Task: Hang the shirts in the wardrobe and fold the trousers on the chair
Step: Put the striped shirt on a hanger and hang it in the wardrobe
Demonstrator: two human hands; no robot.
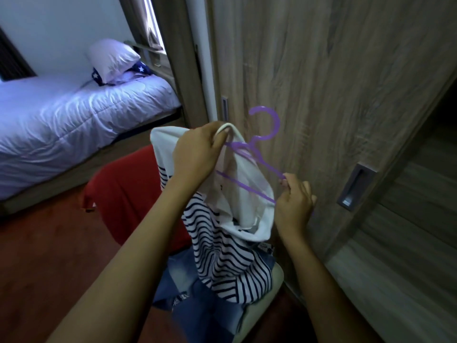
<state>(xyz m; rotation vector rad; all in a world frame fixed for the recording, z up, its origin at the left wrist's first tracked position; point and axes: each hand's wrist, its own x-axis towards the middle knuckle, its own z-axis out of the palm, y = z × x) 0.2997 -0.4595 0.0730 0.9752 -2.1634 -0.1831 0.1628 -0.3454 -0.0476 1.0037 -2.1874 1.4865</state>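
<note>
— What are the hands on?
— The left hand (pixel 197 154) grips the striped shirt (pixel 222 256) at its neckband. The right hand (pixel 294 201) pinches one end of the purple hanger (pixel 259 159), whose other arm is inside the neck opening between them.
— The trousers?
— The denim trousers (pixel 178 276) are heaped on the chair (pixel 275 276), below both hands.

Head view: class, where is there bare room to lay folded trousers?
Free: the bed between the pillow and its near edge; the floor left of the red cloth. Crowded: the chair, covered by jeans and the draping striped shirt.
</note>
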